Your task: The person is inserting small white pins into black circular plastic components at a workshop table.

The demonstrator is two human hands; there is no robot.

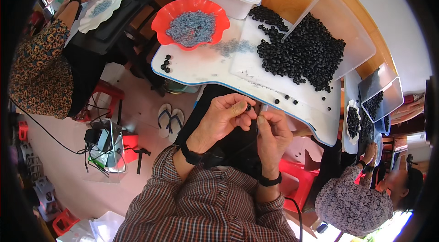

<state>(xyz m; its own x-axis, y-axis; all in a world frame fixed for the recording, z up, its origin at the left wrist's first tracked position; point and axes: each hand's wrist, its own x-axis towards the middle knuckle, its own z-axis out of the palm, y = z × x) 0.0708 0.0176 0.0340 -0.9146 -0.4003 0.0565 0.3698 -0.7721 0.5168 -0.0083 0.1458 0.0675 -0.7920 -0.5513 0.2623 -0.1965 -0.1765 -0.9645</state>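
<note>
A plaid sleeve (206, 205) is leading to both hands: left hand (224, 116) pinching a small black bead (248, 107), right hand (272, 134) closing on something unclear, below the table (206, 70).

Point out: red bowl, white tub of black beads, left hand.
red bowl (161, 19), head view, left rim.
white tub (238, 8), head view, front wall.
left hand (223, 118), head view, back of hand.

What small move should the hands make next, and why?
Probably bring the right hand up to the small black ring bead pinched in the left hand: both hands are close together below the white table, and a thin dark cord seems to hang beneath them.
</note>
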